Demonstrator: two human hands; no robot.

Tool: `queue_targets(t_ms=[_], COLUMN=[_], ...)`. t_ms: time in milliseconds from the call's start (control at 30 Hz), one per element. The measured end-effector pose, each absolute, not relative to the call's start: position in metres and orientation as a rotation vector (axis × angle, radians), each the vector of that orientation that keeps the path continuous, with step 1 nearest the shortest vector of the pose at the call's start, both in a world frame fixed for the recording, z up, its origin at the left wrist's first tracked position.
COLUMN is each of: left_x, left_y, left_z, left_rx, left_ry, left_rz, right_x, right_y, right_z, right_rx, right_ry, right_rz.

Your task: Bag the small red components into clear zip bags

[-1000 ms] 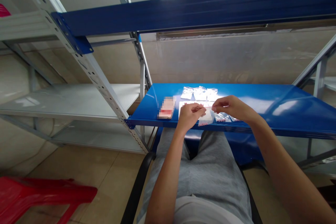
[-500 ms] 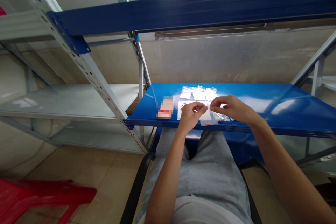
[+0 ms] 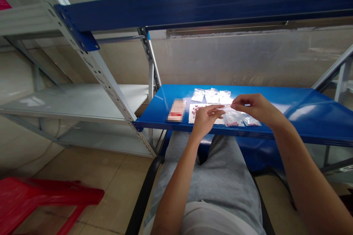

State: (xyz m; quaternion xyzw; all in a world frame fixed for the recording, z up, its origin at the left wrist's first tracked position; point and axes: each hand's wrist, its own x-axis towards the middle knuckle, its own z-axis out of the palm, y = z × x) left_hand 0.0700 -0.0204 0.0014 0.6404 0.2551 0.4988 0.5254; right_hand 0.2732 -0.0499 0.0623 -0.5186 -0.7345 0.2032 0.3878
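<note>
My right hand (image 3: pixel 255 108) pinches the top edge of a small clear plastic bag (image 3: pixel 231 116) with red bits at its bottom, held just above the blue shelf (image 3: pixel 289 112). My left hand (image 3: pixel 205 119) reaches toward the bag's left corner, fingers extended and close to it. A white sheet with small red pieces (image 3: pixel 196 112) lies under my left hand. Several filled clear bags (image 3: pixel 211 95) lie in a row behind, and another bag (image 3: pixel 252 120) lies right of the held one.
A blurred red-and-white card (image 3: pixel 176 110) lies at the shelf's left. A blue beam (image 3: pixel 209 3) crosses overhead. A grey metal rack (image 3: pixel 77 102) stands to the left, a red plastic stool (image 3: pixel 41 202) on the floor below it.
My right hand has carried the bag to the right and slightly up. My left hand has let go of the bag's top edge and its fingers have spread.
</note>
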Motion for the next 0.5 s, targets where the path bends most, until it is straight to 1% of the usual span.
queue_targets(t_ms=[367,500], left_x=[0.073,0.074], left_y=[-0.024,-0.025], left_z=[0.004,0.006], left_rx=[1.506,1.502], left_ry=[0.64,0.673], left_rz=[1.217,1.242], right_x=[0.288,0.288], right_y=[-0.049,-0.049], right_z=[0.063,0.064], right_rx=[-1.384,-1.396], right_ry=[-1.969,-1.891], right_rz=[0.639,0.646])
